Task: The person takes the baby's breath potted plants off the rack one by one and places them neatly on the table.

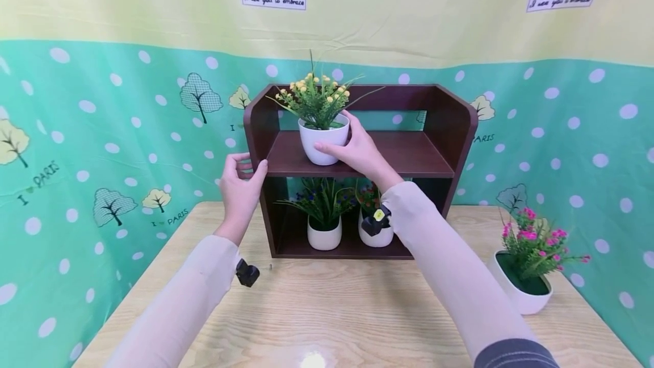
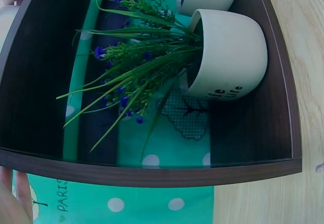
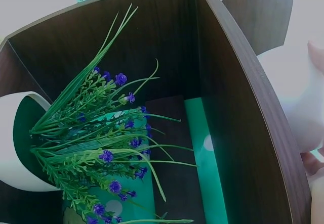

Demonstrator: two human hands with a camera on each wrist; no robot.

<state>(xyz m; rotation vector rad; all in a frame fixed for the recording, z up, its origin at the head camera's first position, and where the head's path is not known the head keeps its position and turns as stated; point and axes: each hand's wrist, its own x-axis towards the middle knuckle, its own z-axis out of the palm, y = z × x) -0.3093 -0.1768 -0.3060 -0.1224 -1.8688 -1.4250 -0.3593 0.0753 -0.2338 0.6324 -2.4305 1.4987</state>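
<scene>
Here, right hand (image 1: 359,149) round pot (image 1: 315,139).

a wood-grain table (image 1: 311,305) bears a dark shelf (image 1: 409,149) and a pink-flowered pot (image 1: 533,266).

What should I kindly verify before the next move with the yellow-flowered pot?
1. Right hand gripping the yellow-flowered pot: ok.
2. Yellow-flowered pot upright: ok.
3. Its base resting fully on the upper shelf: cannot tell.
4. Left hand at the unit's left side panel: ok.
5. Bare space on the upper shelf, right of the pot: ok.
6. Right sleeve clear of the pink-flowered pot: cannot tell; they overlap in the head view.
</scene>
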